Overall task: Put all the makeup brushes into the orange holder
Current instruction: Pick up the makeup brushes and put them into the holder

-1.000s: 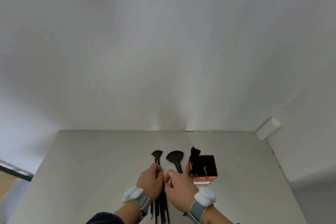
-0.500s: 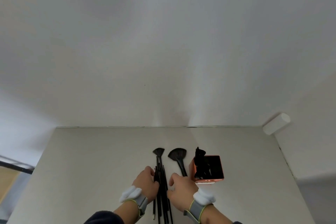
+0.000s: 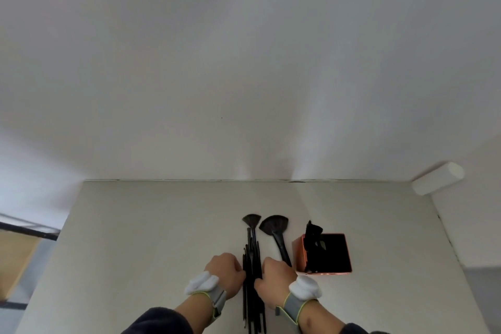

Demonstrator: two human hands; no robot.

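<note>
A bundle of several thin black makeup brushes [image 3: 252, 260] lies lengthwise on the pale table [image 3: 151, 238], with a small fan brush [image 3: 251, 219] at its far end. My left hand [image 3: 226, 271] presses against the bundle's left side with curled fingers. My right hand [image 3: 276, 279] curls around it from the right. A larger black fan brush [image 3: 273, 226] lies just right of the bundle, its handle running under my right hand. The square orange holder [image 3: 299, 255] stands right of it, with dark brushes [image 3: 311, 233] sticking out of its far left corner.
The table's far edge meets a white wall. A white cylinder [image 3: 436, 179] juts from the wall at the right corner. Past the table's left edge are a black rail [image 3: 27, 230] and a wooden surface below it.
My hands were together over the bundle a second ago, then spread to its two sides. They now close in on it from left and right. The camera view has shifted slightly.
</note>
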